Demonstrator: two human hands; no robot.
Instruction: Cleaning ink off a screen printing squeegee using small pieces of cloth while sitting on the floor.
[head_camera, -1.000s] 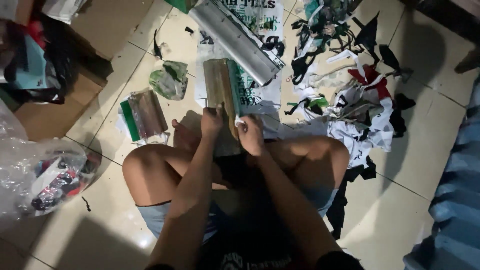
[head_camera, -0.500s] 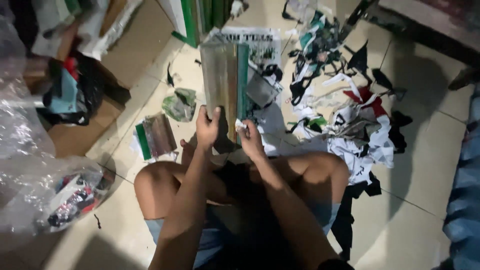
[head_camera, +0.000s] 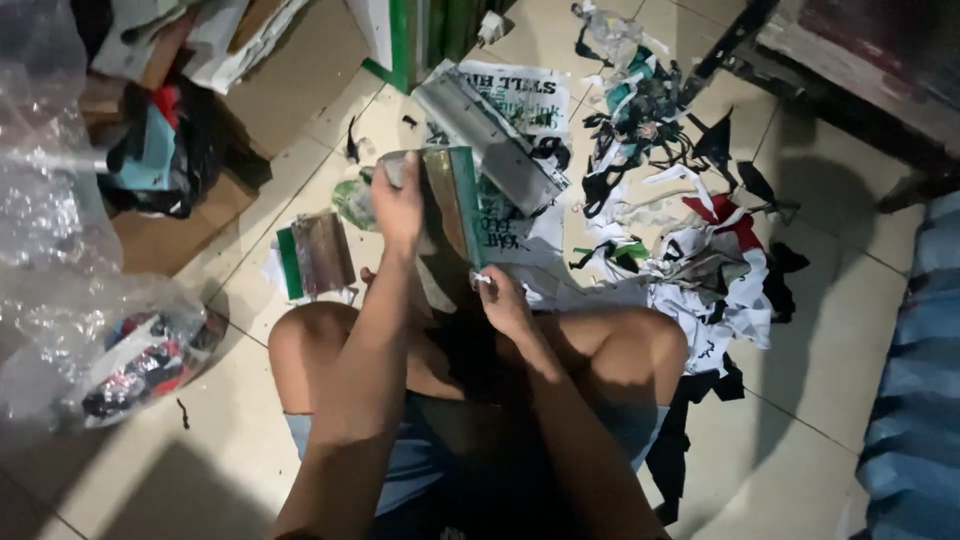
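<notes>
The person wears light blue denim shorts, cut high on the thigh, with frayed-looking hems, and a dark top that shows only as a shadowed patch at the waist. Both arms are bare to the shoulder, with no sleeves, watch or bracelet. The left hand (head_camera: 398, 205) and right hand (head_camera: 503, 303) are ungloved; knees and thighs are bare.

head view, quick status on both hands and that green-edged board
Left hand grips the top of the green-edged board, held upright. Right hand at its lower edge, pinching something small and white. Fabric scraps litter the tiled floor alongside.
</notes>
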